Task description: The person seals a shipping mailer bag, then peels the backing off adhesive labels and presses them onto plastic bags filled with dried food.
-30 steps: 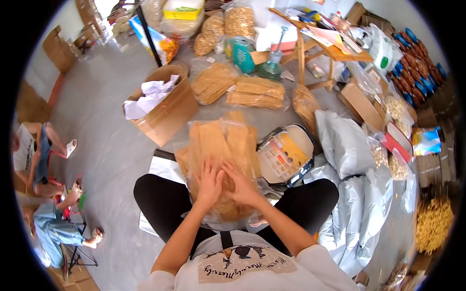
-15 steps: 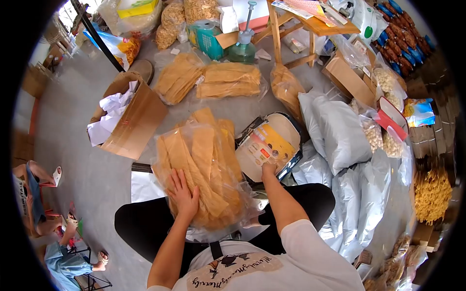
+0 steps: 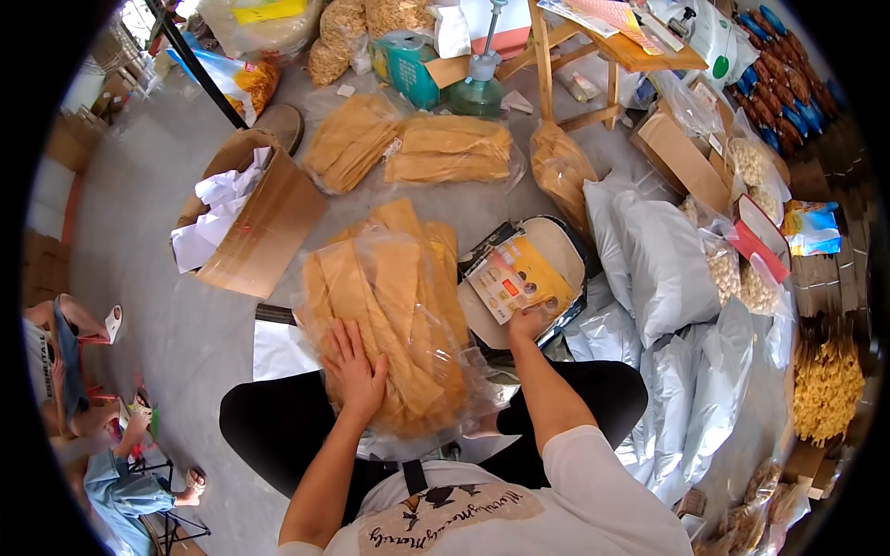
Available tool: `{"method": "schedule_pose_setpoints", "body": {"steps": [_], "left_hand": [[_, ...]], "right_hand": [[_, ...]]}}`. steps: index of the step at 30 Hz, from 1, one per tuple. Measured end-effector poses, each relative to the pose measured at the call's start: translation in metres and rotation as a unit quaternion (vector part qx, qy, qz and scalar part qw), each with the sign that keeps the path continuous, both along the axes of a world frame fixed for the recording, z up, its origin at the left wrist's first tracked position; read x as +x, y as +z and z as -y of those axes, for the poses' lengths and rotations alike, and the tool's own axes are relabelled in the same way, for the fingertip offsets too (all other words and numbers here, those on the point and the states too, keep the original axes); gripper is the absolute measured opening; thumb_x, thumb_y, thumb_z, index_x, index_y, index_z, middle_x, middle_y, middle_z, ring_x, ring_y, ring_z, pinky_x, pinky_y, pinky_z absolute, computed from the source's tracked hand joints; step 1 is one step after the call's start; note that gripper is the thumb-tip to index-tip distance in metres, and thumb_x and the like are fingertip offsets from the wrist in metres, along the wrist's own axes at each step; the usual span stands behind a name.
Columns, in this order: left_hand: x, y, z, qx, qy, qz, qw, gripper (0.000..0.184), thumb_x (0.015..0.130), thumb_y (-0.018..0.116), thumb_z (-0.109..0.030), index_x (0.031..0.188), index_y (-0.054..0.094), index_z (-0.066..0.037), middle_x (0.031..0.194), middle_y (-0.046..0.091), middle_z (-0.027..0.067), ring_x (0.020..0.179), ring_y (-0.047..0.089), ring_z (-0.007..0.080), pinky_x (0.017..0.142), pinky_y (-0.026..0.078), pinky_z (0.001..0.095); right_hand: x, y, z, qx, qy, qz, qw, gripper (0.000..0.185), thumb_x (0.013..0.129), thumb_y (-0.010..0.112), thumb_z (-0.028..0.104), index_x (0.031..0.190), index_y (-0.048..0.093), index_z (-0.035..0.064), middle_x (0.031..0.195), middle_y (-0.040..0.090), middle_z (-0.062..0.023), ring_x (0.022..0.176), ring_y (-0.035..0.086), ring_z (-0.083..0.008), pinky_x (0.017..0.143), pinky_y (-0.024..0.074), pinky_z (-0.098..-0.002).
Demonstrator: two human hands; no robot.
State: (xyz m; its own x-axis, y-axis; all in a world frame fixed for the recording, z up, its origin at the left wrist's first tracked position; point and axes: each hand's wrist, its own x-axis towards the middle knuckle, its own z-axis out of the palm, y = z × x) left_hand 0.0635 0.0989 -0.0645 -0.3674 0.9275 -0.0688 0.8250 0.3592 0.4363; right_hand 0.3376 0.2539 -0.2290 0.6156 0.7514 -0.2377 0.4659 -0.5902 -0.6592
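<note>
My left hand (image 3: 357,371) lies flat with its fingers spread on a clear plastic bag (image 3: 385,306) full of long, flat yellow-tan sheets. This bag rests over my lap and the floor in front of me. At the lower edge of a yellow-and-white printed packet (image 3: 533,269), my right hand (image 3: 526,324) is closed, its fingertips partly hidden. The packet lies over a round-cornered, beige-lined container (image 3: 556,233) with a dark rim, just right of the bag.
A cardboard box (image 3: 269,227) with crumpled white paper stands left. Two more bags of sheets (image 3: 450,153) lie ahead, near a green spray bottle (image 3: 477,93) and a wooden stool (image 3: 649,57). Grey plastic parcels (image 3: 658,264) pile up at right. Other people (image 3: 125,491) sit at far left.
The whole view has shifted slightly. My right hand and the printed packet have turned a little over the container. My left hand stays on the bag.
</note>
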Motion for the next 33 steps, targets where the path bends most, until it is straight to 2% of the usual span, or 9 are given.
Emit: {"method": "schedule_pose_setpoints", "body": {"steps": [5, 12, 17, 21, 23, 24, 26, 31, 33], "left_hand": [[0.005, 0.025, -0.001, -0.034, 0.011, 0.030, 0.999, 0.074, 0.082, 0.050, -0.035, 0.140, 0.014, -0.007, 0.147, 0.004, 0.0142, 0.135, 0.001, 0.0359, 0.100, 0.000, 0.0622], [0.022, 0.063, 0.014, 0.059, -0.020, 0.074, 0.995, 0.071, 0.082, 0.052, -0.029, 0.139, 0.016, -0.005, 0.145, 0.012, 0.0165, 0.134, 0.003, 0.0371, 0.101, 0.001, 0.0605], [0.034, 0.081, 0.022, 0.204, -0.109, 0.131, 0.964, 0.067, 0.079, 0.057, -0.015, 0.135, 0.024, 0.001, 0.138, 0.028, 0.0191, 0.129, 0.022, 0.0381, 0.105, 0.014, 0.0497], [0.036, 0.108, 0.025, 0.292, -0.116, 0.160, 0.936, 0.059, 0.078, 0.059, -0.010, 0.130, 0.034, 0.001, 0.127, 0.044, 0.0185, 0.118, 0.040, 0.0350, 0.098, 0.032, 0.0406], [0.037, 0.135, 0.030, 0.301, -0.103, 0.289, 0.903, 0.051, 0.079, 0.059, -0.007, 0.126, 0.041, 0.000, 0.106, 0.058, 0.0166, 0.092, 0.057, 0.0271, 0.079, 0.045, 0.0310], [0.036, 0.148, 0.034, 0.302, -0.095, 0.284, 0.905, 0.051, 0.079, 0.059, -0.007, 0.126, 0.041, 0.000, 0.106, 0.058, 0.0166, 0.092, 0.057, 0.0271, 0.079, 0.045, 0.0310], [0.030, 0.174, 0.038, 0.247, -0.085, 0.344, 0.902, 0.047, 0.084, 0.054, -0.003, 0.128, 0.039, -0.001, 0.086, 0.064, 0.0089, 0.073, 0.060, 0.0126, 0.066, 0.046, 0.0225], [0.013, 0.205, 0.050, 0.280, -0.039, 0.515, 0.809, 0.039, 0.087, 0.052, -0.006, 0.125, 0.043, -0.001, 0.069, 0.057, 0.0040, 0.055, 0.049, 0.0063, 0.052, 0.040, 0.0190], [0.003, 0.210, 0.052, 0.277, -0.017, 0.560, 0.781, 0.037, 0.087, 0.053, -0.007, 0.122, 0.045, 0.001, 0.063, 0.054, 0.0023, 0.051, 0.045, 0.0054, 0.048, 0.037, 0.0188]], "right_hand": [[0.011, 0.048, -0.010, 0.040, 0.108, 0.093, 0.989, 0.021, 0.074, 0.060, 0.017, 0.079, 0.063, -0.0030, 0.075, 0.063, -0.0202, 0.072, 0.062, -0.0353, 0.067, 0.0480, -0.0422], [0.036, 0.145, -0.018, 0.029, 0.263, 0.264, 0.928, 0.018, 0.076, 0.052, 0.015, 0.075, 0.064, 0.0013, 0.078, 0.062, -0.0206, 0.077, 0.061, -0.0378, 0.067, 0.0498, -0.0436], [0.008, 0.229, -0.015, 0.090, 0.323, 0.316, 0.888, 0.017, 0.079, 0.048, 0.013, 0.083, 0.061, 0.0012, 0.077, 0.063, -0.0211, 0.072, 0.062, -0.0377, 0.063, 0.0495, -0.0450], [-0.028, 0.304, 0.037, 0.323, 0.376, 0.233, 0.837, 0.011, 0.088, 0.042, 0.013, 0.091, 0.047, 0.0045, 0.063, 0.059, -0.0207, 0.053, 0.057, -0.0399, 0.050, 0.0449, -0.0489], [-0.043, 0.333, 0.072, 0.351, 0.411, 0.170, 0.824, 0.009, 0.087, 0.046, 0.008, 0.092, 0.051, 0.0029, 0.063, 0.057, -0.0208, 0.055, 0.057, -0.0376, 0.051, 0.0446, -0.0450], [-0.050, 0.342, 0.084, 0.352, 0.418, 0.164, 0.821, 0.009, 0.087, 0.046, 0.008, 0.092, 0.051, 0.0029, 0.063, 0.057, -0.0208, 0.055, 0.057, -0.0376, 0.051, 0.0446, -0.0450], [-0.064, 0.355, 0.105, 0.433, 0.483, 0.011, 0.761, 0.012, 0.085, 0.049, 0.002, 0.096, 0.053, 0.0012, 0.065, 0.056, -0.0198, 0.058, 0.058, -0.0349, 0.052, 0.0441, -0.0388], [-0.078, 0.379, 0.140, 0.321, 0.570, -0.110, 0.749, 0.016, 0.086, 0.048, 0.003, 0.100, 0.054, 0.0002, 0.069, 0.056, -0.0195, 0.062, 0.057, -0.0347, 0.055, 0.0432, -0.0357], [-0.079, 0.379, 0.142, 0.188, 0.646, -0.130, 0.729, 0.017, 0.088, 0.046, 0.005, 0.102, 0.054, -0.0013, 0.078, 0.058, -0.0107, 0.068, 0.055, -0.0173, 0.063, 0.0430, -0.0268]]}}
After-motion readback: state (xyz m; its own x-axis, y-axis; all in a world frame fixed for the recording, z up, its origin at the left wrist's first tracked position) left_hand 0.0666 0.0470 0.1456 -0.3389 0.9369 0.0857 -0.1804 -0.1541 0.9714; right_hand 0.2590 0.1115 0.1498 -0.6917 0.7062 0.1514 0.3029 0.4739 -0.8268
